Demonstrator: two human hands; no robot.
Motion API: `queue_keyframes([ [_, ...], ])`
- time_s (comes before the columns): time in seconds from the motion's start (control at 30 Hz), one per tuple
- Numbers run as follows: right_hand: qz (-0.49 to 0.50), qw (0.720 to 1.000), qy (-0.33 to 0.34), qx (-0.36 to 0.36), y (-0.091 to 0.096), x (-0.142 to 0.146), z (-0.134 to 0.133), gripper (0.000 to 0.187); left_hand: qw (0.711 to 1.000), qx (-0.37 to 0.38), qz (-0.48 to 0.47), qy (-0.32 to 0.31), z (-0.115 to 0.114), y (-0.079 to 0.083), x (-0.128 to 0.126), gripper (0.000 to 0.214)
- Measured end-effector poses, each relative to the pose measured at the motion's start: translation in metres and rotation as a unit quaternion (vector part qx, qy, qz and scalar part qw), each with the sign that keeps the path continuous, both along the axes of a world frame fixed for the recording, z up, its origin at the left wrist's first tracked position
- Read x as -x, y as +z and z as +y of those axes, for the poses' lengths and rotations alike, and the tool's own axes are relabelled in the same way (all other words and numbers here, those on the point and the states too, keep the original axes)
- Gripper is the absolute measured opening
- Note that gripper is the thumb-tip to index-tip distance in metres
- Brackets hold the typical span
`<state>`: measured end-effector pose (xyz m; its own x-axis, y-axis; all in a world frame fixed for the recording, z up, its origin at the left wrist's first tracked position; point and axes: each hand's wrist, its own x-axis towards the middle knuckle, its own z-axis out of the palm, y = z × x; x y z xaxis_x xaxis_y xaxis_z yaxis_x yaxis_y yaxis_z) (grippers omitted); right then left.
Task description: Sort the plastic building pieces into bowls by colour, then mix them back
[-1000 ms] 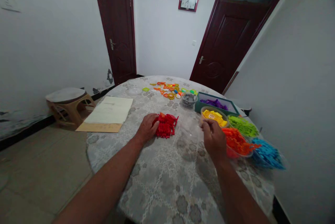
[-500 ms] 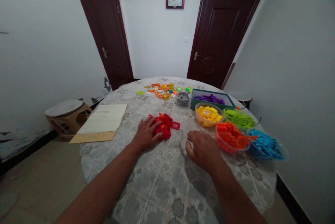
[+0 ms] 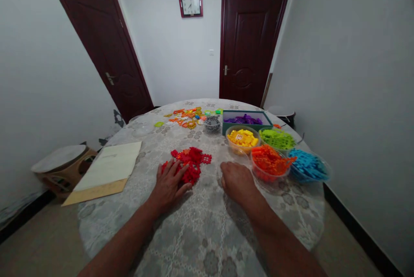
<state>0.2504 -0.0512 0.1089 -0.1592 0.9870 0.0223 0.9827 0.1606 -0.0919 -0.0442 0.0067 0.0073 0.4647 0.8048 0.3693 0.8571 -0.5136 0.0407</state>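
My left hand [image 3: 170, 183] lies flat with fingers spread on the near edge of a pile of red plastic pieces [image 3: 193, 159] in the middle of the round table [image 3: 207, 234]. My right hand [image 3: 236, 180] rests on the cloth to the right of the pile, knuckles up and fingers curled under. What it covers is hidden. It sits just left of a clear bowl of orange pieces [image 3: 269, 163].
Right of the hands stand bowls of yellow [image 3: 242, 138], green [image 3: 277, 139] and blue pieces [image 3: 307, 167], and a teal box of purple ones [image 3: 246, 119]. A small grey bowl [image 3: 212, 123] and mixed loose pieces [image 3: 187, 117] lie farther back. Papers [image 3: 108, 167] lie left, a stool [image 3: 60, 165] beyond.
My right hand came down from near the yellow bowl to the cloth beside the red pile. My left hand opened flat over the pile. The view swung to the right.
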Motion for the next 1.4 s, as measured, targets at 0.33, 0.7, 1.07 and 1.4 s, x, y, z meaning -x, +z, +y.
queue_keyframes([
  [0.33,0.017,0.999,-0.029,-0.032,-0.002,0.000,0.000,0.019,0.994,-0.004,-0.061,-0.090,-0.038,0.008,0.000,0.027],
  [0.7,0.019,0.999,-0.003,-0.045,-0.006,0.005,-0.004,0.024,0.999,0.048,0.002,0.024,0.004,0.011,-0.004,0.046],
  [1.07,0.016,0.999,0.002,-0.027,-0.007,0.005,-0.004,0.022,0.993,0.021,0.033,0.109,0.031,0.027,-0.003,0.046],
  [1.4,0.009,1.000,0.007,-0.016,-0.009,0.007,-0.002,0.021,0.995,0.051,0.039,0.080,0.066,0.025,-0.047,0.058],
])
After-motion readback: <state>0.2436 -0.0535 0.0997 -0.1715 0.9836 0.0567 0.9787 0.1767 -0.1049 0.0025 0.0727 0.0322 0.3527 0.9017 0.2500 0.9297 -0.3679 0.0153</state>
